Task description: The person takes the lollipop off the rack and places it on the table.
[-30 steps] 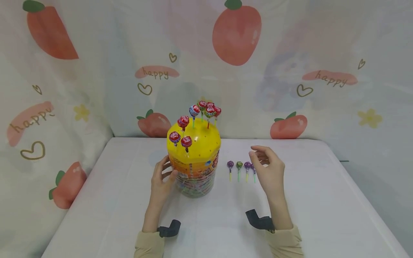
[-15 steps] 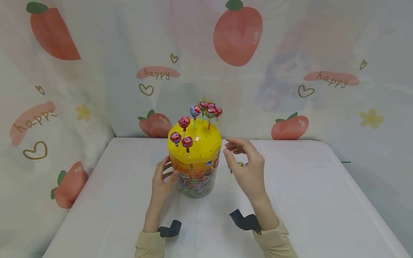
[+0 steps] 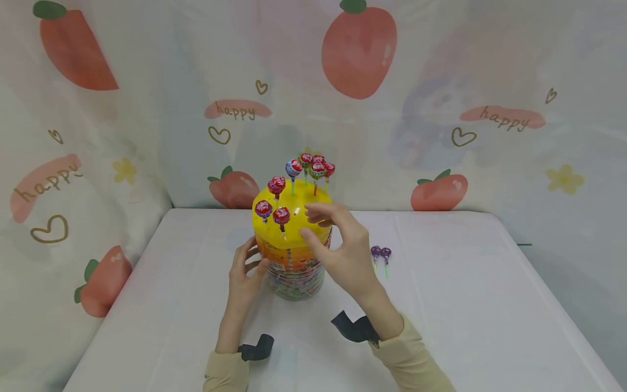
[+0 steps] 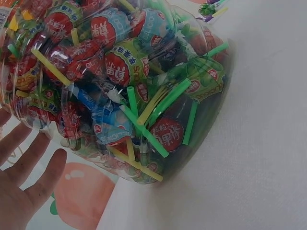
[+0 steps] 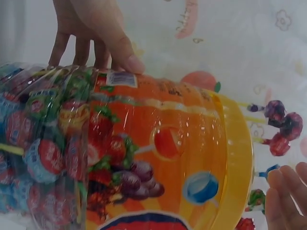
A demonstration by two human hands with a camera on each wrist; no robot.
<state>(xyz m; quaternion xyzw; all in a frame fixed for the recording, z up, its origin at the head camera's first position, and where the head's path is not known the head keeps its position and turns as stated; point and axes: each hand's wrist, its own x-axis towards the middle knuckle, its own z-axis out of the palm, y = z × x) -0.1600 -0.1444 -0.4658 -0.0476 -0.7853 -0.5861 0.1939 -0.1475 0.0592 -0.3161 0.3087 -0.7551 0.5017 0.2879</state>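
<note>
A clear jar (image 3: 296,280) of wrapped lollipops stands on the table, its yellow lid (image 3: 268,233) set with several upright lollipops (image 3: 281,215). My left hand (image 3: 247,279) rests against the jar's left side, fingers spread and thumb toward the front. In the left wrist view its fingertips (image 4: 58,155) lie along the clear wall. My right hand (image 3: 345,253) hovers at the lid's right side, thumb and fingers bent apart with nothing seen between them. It covers part of the lid and jar. In the right wrist view its fingers (image 5: 283,191) are near the lollipops on the lid.
Two purple lollipops (image 3: 381,253) lie on the white table (image 3: 470,305) right of my right hand, which hides the spot to their left. A printed cloth (image 3: 284,65) hangs behind and along the left. Each wrist wears a black mount (image 3: 258,347).
My right hand has moved left from beside the loose lollipops, across to the lid, and uncovered the purple pair. My left hand has stayed against the jar.
</note>
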